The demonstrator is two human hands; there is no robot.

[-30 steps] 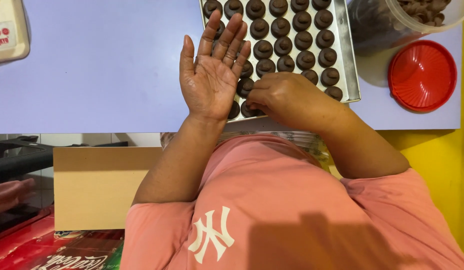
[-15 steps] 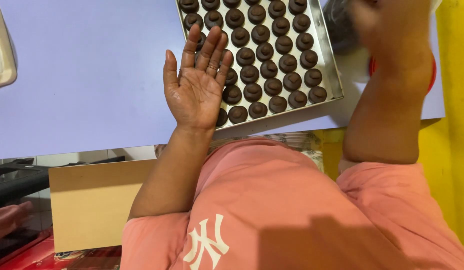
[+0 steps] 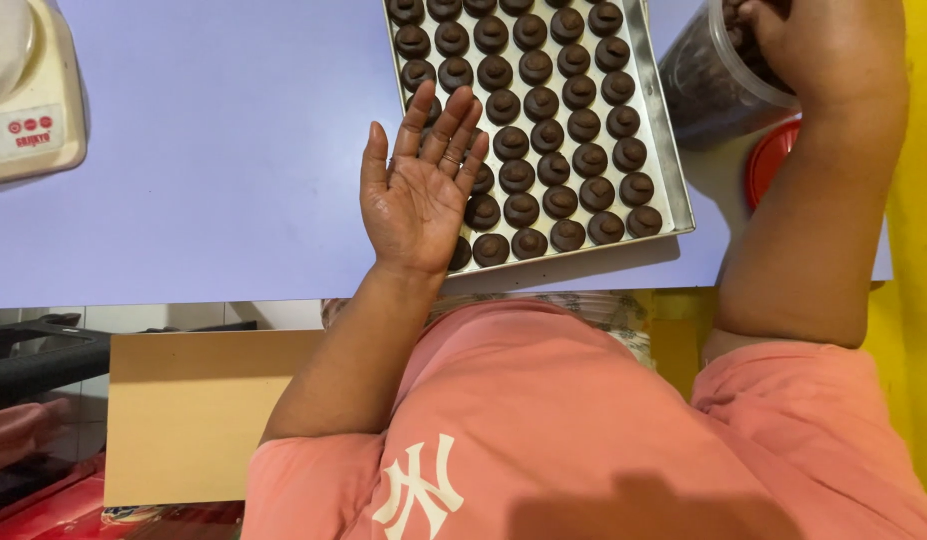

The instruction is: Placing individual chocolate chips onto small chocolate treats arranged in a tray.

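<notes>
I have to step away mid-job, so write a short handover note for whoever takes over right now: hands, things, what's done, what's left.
Left hand: open, palm up, empty, over the near-left corner of the metal tray.
Right hand: reaching into the clear plastic jar right of the tray; whether it grips anything is hidden.
Red lid: off, lying on the lilac table beside the jar.
Done: the tray's visible rows are full of round dark chocolate cookies, each topped.
Left: nothing visibly unfinished; tray's far end is out of view.
</notes>
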